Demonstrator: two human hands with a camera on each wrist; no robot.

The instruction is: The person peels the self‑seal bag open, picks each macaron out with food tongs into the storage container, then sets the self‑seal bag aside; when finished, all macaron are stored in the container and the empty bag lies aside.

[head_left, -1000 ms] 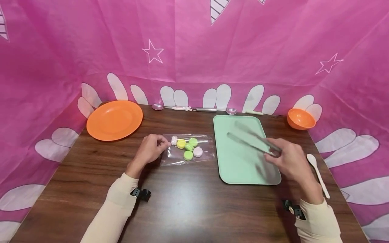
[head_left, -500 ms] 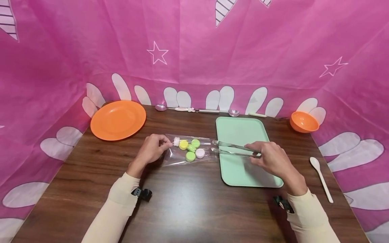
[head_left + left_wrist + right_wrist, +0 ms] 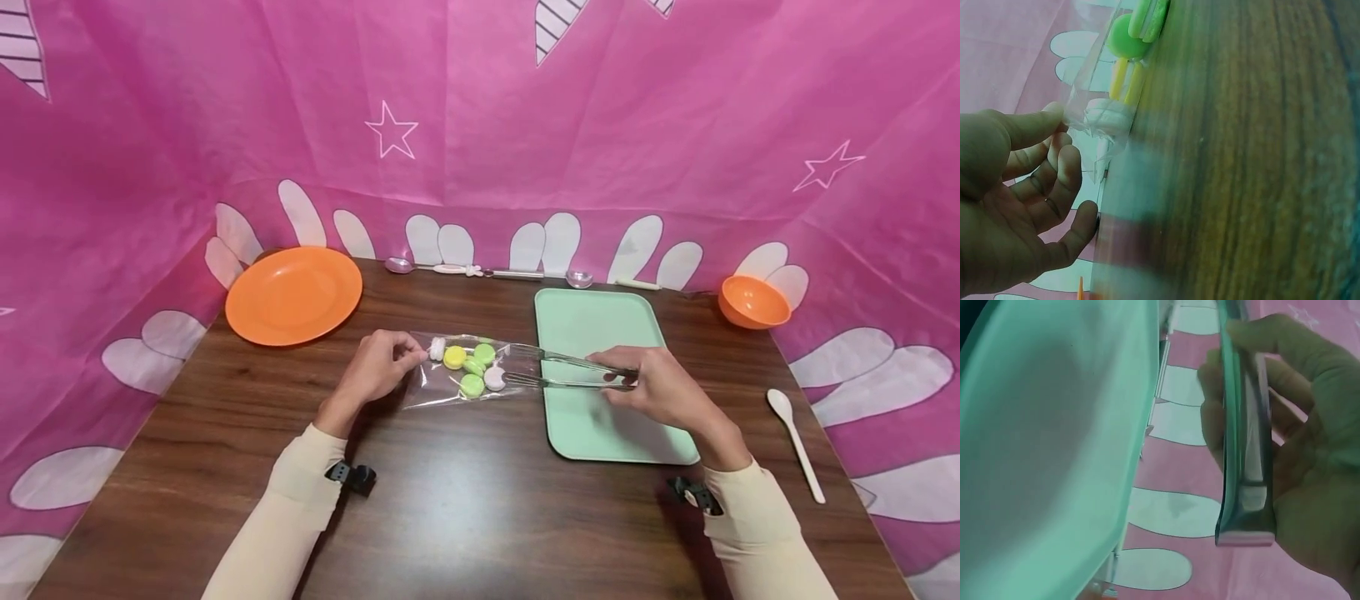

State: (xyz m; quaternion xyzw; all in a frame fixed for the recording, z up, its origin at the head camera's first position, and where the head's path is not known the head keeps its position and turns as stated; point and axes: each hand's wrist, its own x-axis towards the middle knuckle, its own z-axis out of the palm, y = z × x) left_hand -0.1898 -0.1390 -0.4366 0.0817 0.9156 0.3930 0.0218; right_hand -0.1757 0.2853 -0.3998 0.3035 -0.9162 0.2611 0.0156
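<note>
A clear plastic bag (image 3: 431, 393) lies flat on the dark wooden table, its mouth toward the right. Inside show a yellow macaron (image 3: 454, 358), a pale pink macaron (image 3: 495, 379), a white one seen edge-on, and several green macarons (image 3: 472, 386). My left hand (image 3: 381, 365) pinches the bag's left end between thumb and forefinger, beside the white macaron (image 3: 1109, 115). Metal tongs (image 3: 1250, 450) are gripped in my right hand (image 3: 663, 392), their arms spread. They reach leftward over the tray into the bag's right end, the lower tip right at the pale pink macaron.
A mint green tray (image 3: 607, 433) lies just right of the bag. An orange plate (image 3: 294, 296) stands back left, an orange bowl (image 3: 753, 302) back right. A white spoon (image 3: 797, 446) lies at the right; a ladle (image 3: 579, 279) and other utensils line the back edge.
My right hand has moved left, bringing the tongs from above the tray into the bag's right end, up to the macarons. The left hand keeps its pinch on the bag.
</note>
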